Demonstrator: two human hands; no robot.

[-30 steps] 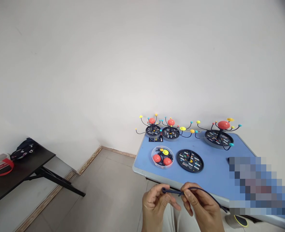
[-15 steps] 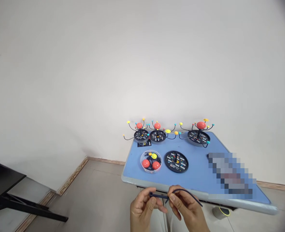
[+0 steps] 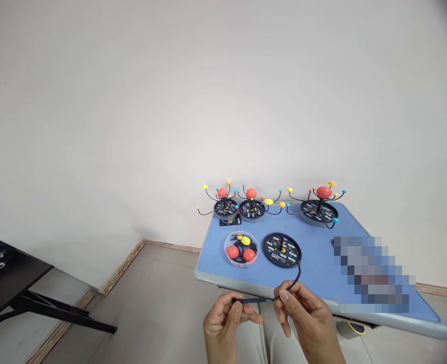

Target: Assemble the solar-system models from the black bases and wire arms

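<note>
My left hand [image 3: 227, 323] pinches a short, straight dark rod [image 3: 248, 300] between thumb and fingers, low in the view. My right hand [image 3: 307, 318] grips a thin, curved black wire arm [image 3: 296, 277], which rises towards a black round base disc [image 3: 281, 249] with a central post. The wire's tip is close to the disc's edge, though I cannot tell if they touch. Behind the disc, several assembled planet models [image 3: 318, 207] with red spheres and coloured tips stand on black bases. A transparent round container [image 3: 240, 248] holds red balls, yellow pieces and black wires.
The blue table [image 3: 212, 253] has a grey rim, and its near edge runs just beyond my hands. A pixelated patch [image 3: 371, 275] hides its right part. A white wall rises behind it. A black table [image 3: 11, 273] stands at the left, above a tiled floor.
My hands have moved apart, and the wire in my right hand now curves up towards the disc. The whole scene has shifted in view as my head turned.
</note>
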